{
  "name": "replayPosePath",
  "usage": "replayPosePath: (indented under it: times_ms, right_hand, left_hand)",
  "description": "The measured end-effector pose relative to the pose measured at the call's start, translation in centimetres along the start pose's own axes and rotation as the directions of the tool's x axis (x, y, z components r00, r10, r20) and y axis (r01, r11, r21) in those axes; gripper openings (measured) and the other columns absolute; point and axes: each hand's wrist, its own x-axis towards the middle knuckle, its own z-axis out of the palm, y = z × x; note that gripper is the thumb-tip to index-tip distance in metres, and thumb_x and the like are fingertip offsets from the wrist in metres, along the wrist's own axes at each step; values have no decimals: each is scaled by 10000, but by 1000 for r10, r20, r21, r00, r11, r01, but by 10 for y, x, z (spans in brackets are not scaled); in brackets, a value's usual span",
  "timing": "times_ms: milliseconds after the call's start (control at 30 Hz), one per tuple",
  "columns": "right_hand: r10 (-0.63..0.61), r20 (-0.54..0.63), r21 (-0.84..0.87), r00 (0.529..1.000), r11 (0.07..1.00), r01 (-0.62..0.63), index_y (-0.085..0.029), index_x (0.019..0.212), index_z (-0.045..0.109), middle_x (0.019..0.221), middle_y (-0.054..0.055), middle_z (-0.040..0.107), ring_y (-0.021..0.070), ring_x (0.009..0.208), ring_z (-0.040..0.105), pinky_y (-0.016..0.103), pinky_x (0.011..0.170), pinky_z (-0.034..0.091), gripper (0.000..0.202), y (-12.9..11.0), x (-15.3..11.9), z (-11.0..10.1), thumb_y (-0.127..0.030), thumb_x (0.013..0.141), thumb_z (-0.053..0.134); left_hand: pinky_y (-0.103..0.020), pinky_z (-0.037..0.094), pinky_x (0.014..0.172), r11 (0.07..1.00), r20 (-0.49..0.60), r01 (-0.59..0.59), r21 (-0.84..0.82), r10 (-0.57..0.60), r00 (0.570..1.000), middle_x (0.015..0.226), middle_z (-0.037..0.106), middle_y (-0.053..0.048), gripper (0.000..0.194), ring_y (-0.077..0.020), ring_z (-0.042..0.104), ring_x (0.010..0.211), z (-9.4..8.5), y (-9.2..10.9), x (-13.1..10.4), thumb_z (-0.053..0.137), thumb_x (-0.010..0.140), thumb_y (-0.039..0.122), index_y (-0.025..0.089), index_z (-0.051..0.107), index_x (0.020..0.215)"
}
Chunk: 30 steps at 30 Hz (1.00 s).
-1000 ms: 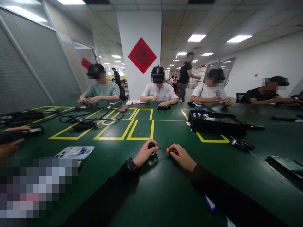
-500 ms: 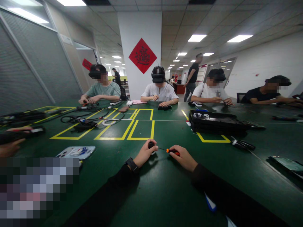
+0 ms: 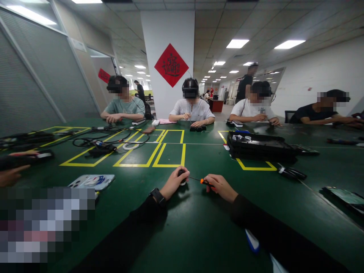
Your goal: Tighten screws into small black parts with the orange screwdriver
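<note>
My left hand point(image 3: 173, 182), with a black watch on its wrist, is closed around a small round black piece point(image 3: 181, 173) with a pale underside; its kind is not clear. My right hand point(image 3: 220, 187) grips a screwdriver by its orange and black handle point(image 3: 206, 182). The thin shaft point(image 3: 194, 178) points left, and its tip meets the black piece or lies hidden by my left fingers. Both hands are just above the green table point(image 3: 196, 223), near its middle.
A phone in a patterned case point(image 3: 92, 182) lies to the left. Tangled black cables point(image 3: 101, 146) lie beyond it. At the right are an open black case point(image 3: 261, 146), black-handled tools point(image 3: 291, 173) and a tablet-like board point(image 3: 345, 199). Several people sit across the table.
My right hand has shifted its fingers slightly on the screwdriver handle. My left hand stays in place with the black piece. In the background, a standing person has moved right.
</note>
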Motion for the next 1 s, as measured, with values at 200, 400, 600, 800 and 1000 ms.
replayPosePath:
  times_ms: [200, 400, 600, 800, 1000]
  right_hand:
    - [48, -132, 197, 990, 980, -21, -153, 836, 575, 739, 20, 621, 103, 591, 531, 212, 519, 387, 229, 6, 4, -2, -351, 721, 575]
    - [153, -261, 594, 953, 804, 34, -189, 837, 566, 817, 6, 606, 93, 650, 526, 204, 553, 384, 284, 7, 6, 2, -247, 597, 707]
    - [219, -71, 846, 973, 530, -57, -174, 813, 592, 839, 39, 590, 66, 540, 455, 197, 439, 315, 301, -1, 4, 7, -454, 774, 485]
    - [184, -56, 775, 981, 628, -74, -180, 837, 540, 572, -24, 527, 32, 358, 280, 172, 348, 182, 289, -4, 1, 6, -444, 794, 430]
    - [113, -58, 738, 992, 674, -34, -206, 799, 463, 603, -48, 518, 44, 378, 354, 161, 339, 237, 164, 0, -2, 13, -206, 663, 554]
  left_hand:
    - [-221, 384, 623, 998, -18, -17, 66, 18, 1000, 670, 522, 18, 248, -95, 498, 620, 0, -1, -1, 546, 714, 373, 163, 509, 841]
    - [-220, 380, 632, 997, -3, -21, 78, 22, 1000, 688, 533, 15, 257, -99, 501, 639, 0, -1, 1, 537, 724, 387, 165, 507, 849]
    - [-223, 374, 622, 993, 44, -32, 115, 27, 999, 686, 539, 9, 254, -104, 494, 640, -1, -4, 2, 532, 731, 394, 164, 522, 836]
    - [-220, 368, 637, 995, 35, -41, 87, 38, 999, 685, 538, 11, 231, -100, 490, 644, -3, -2, 2, 551, 722, 372, 161, 535, 815]
    - [-218, 373, 643, 1000, 15, -22, -2, 22, 1000, 736, 524, 7, 231, -97, 490, 665, -8, -6, 4, 575, 709, 334, 166, 532, 861]
